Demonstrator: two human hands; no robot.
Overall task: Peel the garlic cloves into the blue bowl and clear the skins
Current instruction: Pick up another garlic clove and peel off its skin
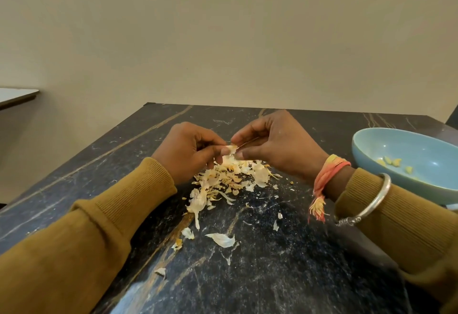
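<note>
garlic clove (pixel 231 149) held above the far edge of the skin pile (pixel 230 179), pinched between both hands. left hand (pixel 190 151) grasps it with curled fingers and thumb; right hand (pixel 275 145) pinches its other end. skin pile lies on dark marble table (pixel 260 264). blue bowl (pixel 406 162) sits right of the pile, a few peeled cloves (pixel 392 162) inside. loose skin flake (pixel 221 239) near side of the pile.

The left hand (pixel 193 150) and right hand (pixel 275 145) meet on a garlic clove (pixel 231 149) over the skin pile's (pixel 230 177) far edge, mid-table (pixel 272 276). The bowl (pixel 366 150), peeled cloves (pixel 392 162) in it, stands right.
</note>
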